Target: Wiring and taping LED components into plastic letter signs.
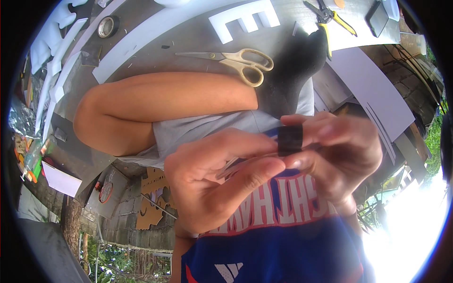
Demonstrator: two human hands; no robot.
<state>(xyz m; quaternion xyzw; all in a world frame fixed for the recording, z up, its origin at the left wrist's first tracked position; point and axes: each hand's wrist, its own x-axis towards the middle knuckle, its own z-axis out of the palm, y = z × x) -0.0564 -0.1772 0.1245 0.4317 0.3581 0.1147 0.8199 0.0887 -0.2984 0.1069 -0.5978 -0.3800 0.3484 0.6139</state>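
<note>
In front of my chest, both hands are closed and meet at a short band of black tape point(289, 140). My left hand point(217, 177) pinches close to the tape's left side, its thumb pointing toward the right hand. Thin pale strips point(230, 167) show inside the left hand's curl; what they belong to is hidden. My right hand point(342, 153) has its thumb and fingers on the tape's right side, slightly blurred. Whether the tape is wrapped round the strips, I cannot tell. Scissors with beige handles point(245, 63) lie beyond my bent leg, blades pointing left.
On the grey table lie a white foam letter point(245, 21), yellow-handled pliers point(328, 19), a dark phone-like slab point(377, 19) and a tape roll point(108, 27). A long white curved strip point(141, 40) crosses the far left. White sheets point(373, 89) stand at right. My socked foot point(299, 61) rests near the scissors.
</note>
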